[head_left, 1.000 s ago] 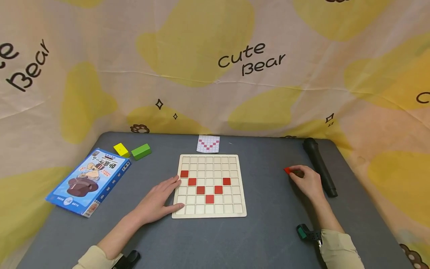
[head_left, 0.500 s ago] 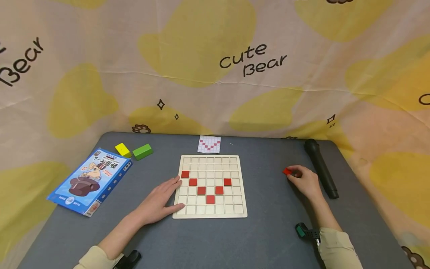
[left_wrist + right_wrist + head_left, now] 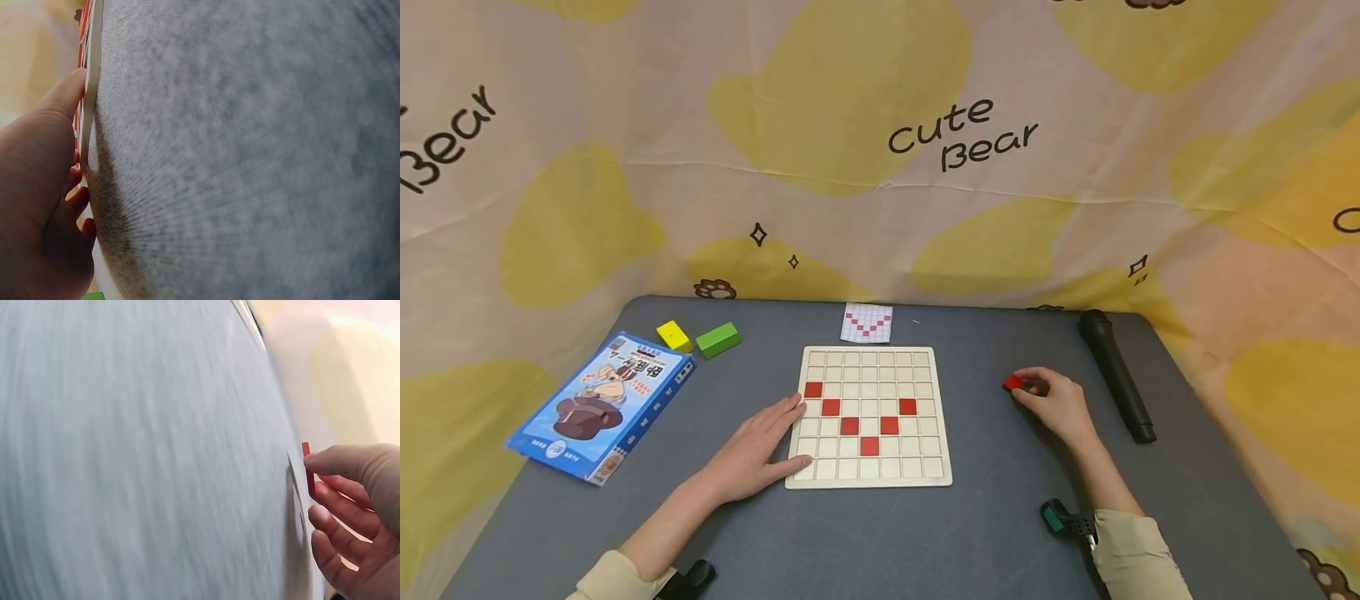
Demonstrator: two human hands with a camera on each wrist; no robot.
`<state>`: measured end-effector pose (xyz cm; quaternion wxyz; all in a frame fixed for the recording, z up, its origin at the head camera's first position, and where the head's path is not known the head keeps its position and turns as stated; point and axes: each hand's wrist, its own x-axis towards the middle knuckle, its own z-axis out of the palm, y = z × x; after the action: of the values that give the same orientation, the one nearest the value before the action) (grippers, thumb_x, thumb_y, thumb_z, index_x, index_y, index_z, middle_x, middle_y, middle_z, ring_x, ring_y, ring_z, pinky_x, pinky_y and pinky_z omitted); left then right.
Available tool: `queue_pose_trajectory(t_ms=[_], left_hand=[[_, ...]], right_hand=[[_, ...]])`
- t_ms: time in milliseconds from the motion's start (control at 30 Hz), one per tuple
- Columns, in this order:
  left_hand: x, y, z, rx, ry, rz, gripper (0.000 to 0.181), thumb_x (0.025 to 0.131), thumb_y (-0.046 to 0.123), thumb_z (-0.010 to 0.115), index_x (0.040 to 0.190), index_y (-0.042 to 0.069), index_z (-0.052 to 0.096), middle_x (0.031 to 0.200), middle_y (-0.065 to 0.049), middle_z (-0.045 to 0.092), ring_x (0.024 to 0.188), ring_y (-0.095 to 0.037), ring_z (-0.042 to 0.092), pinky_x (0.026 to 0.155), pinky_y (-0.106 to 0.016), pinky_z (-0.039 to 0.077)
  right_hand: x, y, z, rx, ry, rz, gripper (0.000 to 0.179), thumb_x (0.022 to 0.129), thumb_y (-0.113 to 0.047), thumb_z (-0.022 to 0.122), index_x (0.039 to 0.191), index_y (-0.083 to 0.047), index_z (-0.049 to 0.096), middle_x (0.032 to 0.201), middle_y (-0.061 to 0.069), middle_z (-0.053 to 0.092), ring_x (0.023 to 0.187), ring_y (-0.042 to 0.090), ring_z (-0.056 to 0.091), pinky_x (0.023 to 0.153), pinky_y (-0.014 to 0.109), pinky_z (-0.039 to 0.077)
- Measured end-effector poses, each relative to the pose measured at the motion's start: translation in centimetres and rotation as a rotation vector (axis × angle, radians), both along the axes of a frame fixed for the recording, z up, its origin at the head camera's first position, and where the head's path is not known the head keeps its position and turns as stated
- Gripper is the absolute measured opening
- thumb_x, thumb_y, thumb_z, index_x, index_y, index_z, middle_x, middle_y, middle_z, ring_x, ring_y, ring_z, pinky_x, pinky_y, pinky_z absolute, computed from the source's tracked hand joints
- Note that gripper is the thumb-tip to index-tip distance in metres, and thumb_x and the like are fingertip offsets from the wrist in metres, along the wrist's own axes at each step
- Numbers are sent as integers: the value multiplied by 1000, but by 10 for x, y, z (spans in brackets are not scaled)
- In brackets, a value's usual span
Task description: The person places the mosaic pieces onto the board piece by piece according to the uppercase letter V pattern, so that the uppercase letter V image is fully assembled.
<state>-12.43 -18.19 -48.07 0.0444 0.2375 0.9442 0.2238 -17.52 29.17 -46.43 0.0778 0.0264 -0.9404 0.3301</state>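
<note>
A cream grid board (image 3: 827,472) lies mid-table, with several red square tiles set in its cells in a V, the lowest red tile (image 3: 869,446) at the bottom centre. My left hand (image 3: 752,450) rests on the board's left edge, thumb and fingers fairly straight; the left wrist view shows the thumb against the board's rim (image 3: 93,81). To the board's right, my right hand (image 3: 1054,406) pinches a thin red tile (image 3: 1012,382) between thumb and fingers. That tile (image 3: 310,478) appears edge-on in the right wrist view, the other fingers loosely curled.
Behind the board lies a pattern card (image 3: 867,322) with a pink V. A blue box (image 3: 602,404), a yellow block (image 3: 674,336) and a green block (image 3: 718,340) lie at the left. A black microphone (image 3: 1116,375) lies at the right. A patterned cloth hangs behind the table.
My right hand has moved left toward the board, carrying the red tile away from the microphone. My left hand has stayed on the board's edge.
</note>
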Motion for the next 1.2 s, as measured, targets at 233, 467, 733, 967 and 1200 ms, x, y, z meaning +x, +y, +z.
queue_pose_trajectory(t_ms=[233, 467, 733, 967, 1200], left_hand=[[-1, 1, 0, -1, -11, 4, 84, 90, 60, 58, 152, 8, 34, 158, -10, 28, 143, -32, 27, 110, -58, 26], [-1, 1, 1, -3, -6, 3, 84, 90, 59, 59, 152, 7, 34, 158, -10, 29, 143, -32, 27, 110, -58, 26], [0, 0, 2, 0, -14, -6, 83, 91, 58, 59, 152, 7, 34, 158, -11, 29, 143, -33, 27, 111, -57, 26], [1, 1, 2, 2, -21, -1, 83, 91, 57, 59, 152, 7, 34, 158, -10, 28, 143, -32, 27, 111, -57, 26], [1, 1, 1, 4, -27, 0, 82, 91, 57, 59, 152, 8, 34, 159, -9, 27, 144, -32, 26, 111, -57, 25]], right_hand=[[-6, -32, -2, -50, 21, 74, 28, 83, -13, 77, 110, -8, 72, 93, 8, 70, 79, 20, 60, 68, 33, 45], [-10, -67, -3, -128, -5, 130, 26, 82, -15, 79, 108, -12, 73, 91, 3, 69, 79, 17, 57, 67, 31, 45], [-14, -98, -7, -105, 3, 279, 27, 82, -14, 78, 108, -14, 74, 99, 0, 68, 84, 16, 57, 73, 33, 49], [-19, -107, -8, -101, 13, 376, 27, 84, -9, 76, 110, -13, 73, 92, 2, 65, 81, 18, 56, 71, 33, 47], [-18, -108, -8, -106, 13, 381, 27, 84, -7, 75, 110, -13, 73, 88, 4, 63, 79, 19, 55, 69, 32, 46]])
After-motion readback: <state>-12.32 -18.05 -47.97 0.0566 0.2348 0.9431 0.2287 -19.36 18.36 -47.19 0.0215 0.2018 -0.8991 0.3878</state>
